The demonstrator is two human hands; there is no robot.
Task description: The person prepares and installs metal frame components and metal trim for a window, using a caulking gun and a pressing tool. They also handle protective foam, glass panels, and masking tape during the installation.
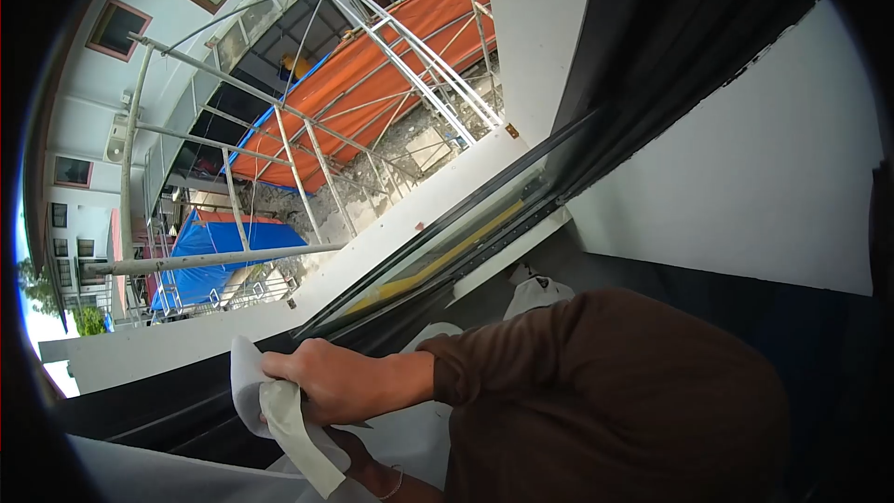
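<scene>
My right hand, at the end of a brown sleeve, is closed on the folded edge of a white sheet. A pale strip that looks like tape hangs down from under its fingers. Lower down, my left hand shows only partly, with a thin bracelet at the wrist; its fingers are hidden behind the sheet and strip. Both hands are beside the black window frame. More white sheeting spreads along the bottom left.
A glass pane sits in the black frame, with a white ledge beyond it. Outside and below stand metal scaffolding, an orange tarp and a blue tarp. A white panel rises at the right.
</scene>
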